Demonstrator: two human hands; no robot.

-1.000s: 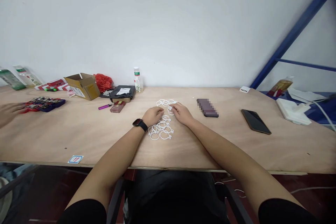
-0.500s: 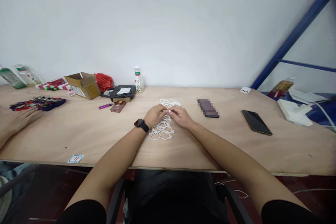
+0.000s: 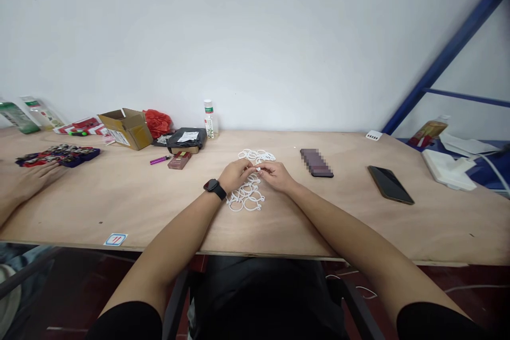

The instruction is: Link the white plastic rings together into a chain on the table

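My left hand and right hand meet fingertip to fingertip, pinching a small white piece between them; its full shape is hidden by my fingers. Just beyond the grip lies one cluster of white rings; nearer to me, partly under my left hand, a second group of rings overlaps on the table. One piece is in work, with many more lying loose; which are finished and which wait, I cannot tell. A second ago my hands were apart; now they are joined. Right of the grip lies a purple phone; far to its left, a co-worker's hand, moved since then, rests beside dark-and-red cases.
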